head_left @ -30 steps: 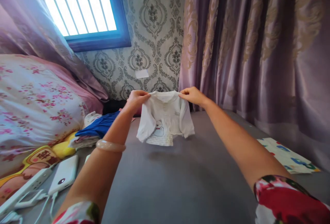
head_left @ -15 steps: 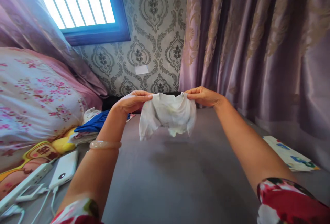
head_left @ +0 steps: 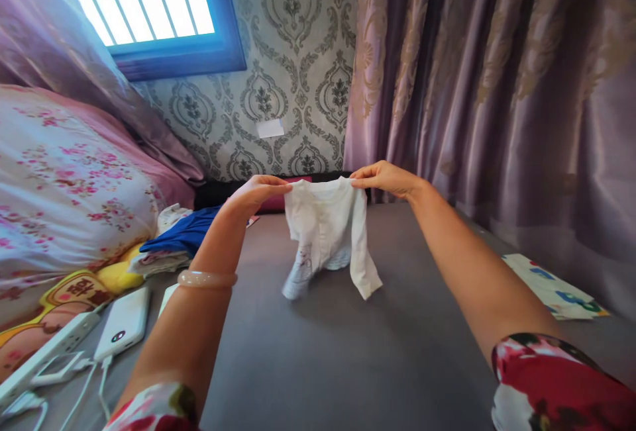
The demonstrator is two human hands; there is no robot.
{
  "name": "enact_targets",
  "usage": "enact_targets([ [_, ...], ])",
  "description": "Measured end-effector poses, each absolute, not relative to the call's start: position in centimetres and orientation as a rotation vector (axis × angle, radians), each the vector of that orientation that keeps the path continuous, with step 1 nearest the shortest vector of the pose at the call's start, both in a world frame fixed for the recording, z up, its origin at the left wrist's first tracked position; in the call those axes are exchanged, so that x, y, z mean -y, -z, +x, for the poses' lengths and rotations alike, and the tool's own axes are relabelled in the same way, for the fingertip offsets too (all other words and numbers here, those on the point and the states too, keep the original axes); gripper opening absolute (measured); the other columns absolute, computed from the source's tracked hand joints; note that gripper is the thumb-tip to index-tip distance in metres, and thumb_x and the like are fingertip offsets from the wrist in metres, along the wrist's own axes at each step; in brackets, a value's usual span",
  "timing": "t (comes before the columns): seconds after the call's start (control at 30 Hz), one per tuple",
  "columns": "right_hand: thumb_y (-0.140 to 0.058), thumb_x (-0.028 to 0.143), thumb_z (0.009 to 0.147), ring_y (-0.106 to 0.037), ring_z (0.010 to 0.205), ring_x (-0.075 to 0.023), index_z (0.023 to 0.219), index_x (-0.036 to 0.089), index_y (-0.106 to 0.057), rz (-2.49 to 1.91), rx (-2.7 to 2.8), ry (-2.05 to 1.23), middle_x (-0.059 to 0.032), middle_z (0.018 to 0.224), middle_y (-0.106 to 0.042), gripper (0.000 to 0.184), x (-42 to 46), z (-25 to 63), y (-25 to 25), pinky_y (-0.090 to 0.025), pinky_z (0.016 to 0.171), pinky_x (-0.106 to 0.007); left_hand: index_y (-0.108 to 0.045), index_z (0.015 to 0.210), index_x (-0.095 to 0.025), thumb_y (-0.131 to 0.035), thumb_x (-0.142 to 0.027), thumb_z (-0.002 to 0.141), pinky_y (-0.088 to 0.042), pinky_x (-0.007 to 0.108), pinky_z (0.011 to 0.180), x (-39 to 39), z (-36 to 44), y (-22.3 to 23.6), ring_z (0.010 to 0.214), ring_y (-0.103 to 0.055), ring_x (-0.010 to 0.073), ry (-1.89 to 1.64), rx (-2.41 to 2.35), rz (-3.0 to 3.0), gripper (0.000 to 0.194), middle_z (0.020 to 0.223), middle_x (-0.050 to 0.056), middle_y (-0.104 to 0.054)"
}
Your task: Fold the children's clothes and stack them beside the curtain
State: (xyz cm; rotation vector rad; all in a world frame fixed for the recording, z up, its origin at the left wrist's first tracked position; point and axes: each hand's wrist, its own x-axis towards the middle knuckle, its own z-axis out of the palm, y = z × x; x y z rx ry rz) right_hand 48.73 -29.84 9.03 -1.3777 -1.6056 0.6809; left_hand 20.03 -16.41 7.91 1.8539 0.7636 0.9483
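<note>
A small white long-sleeved shirt hangs by its shoulders between my two hands, neckline up, above the grey bed sheet. My left hand pinches one shoulder beside the collar, with a pale bangle around that forearm. Opposite it, my right hand grips the other shoulder between thumb and fingers. Both sleeves dangle, and the left one is blurred with a faint print near it.
Folded clothes with a blue one on top lie at the left, near a floral bedding pile. Closer are a white power bank, a power strip and cables. A printed white cloth lies at right, below purple curtains.
The shirt has swung from bunched up and billowing to hanging longer, its sleeves now extended downward. Both hands keep their hold and have shifted slightly left in view.
</note>
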Motion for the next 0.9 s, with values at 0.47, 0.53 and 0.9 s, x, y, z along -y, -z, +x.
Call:
enact_targets([
  [0.47,-0.071,0.047,0.068,-0.055,0.064,-0.0133,0.073,0.017,-0.068,-1.465,1.413,-0.394,-0.0005,0.068,-0.065,0.031,26.0,49.7,-5.9,-0.044,0.063,-0.026,-0.063,0.083,-0.017,-0.080,-0.045,0.057,-0.042,0.023,0.055,14.3,23.1,-4.8,0.057,-0.054,0.0103,-1.059,-0.679,1.579,0.041,0.068,-0.002,-0.062],
  [0.53,-0.068,0.046,0.071,-0.056,0.066,-0.0142,0.075,0.017,-0.068,-1.498,1.391,-0.294,-0.0010,0.069,-0.065,0.030,25.3,49.7,-5.3,-0.044,0.062,-0.026,-0.061,0.082,-0.017,-0.075,-0.043,0.062,-0.038,0.021,0.053,14.0,23.9,-4.3,0.056,-0.051,0.0090,-1.152,-0.687,1.599,0.036,0.067,-0.003,-0.059],
  [0.9,-0.040,0.024,0.090,-0.059,0.089,-0.0214,0.091,0.017,-0.062,-1.714,1.357,0.339,-0.0100,0.093,-0.067,0.023,25.7,46.9,-5.0,-0.042,0.079,-0.031,-0.058,0.089,-0.021,-0.049,-0.035,0.085,-0.034,0.023,0.057,16.1,26.0,-4.3,0.058,-0.046,0.0124,-1.471,-0.923,1.863,0.017,0.062,-0.004,-0.046],
])
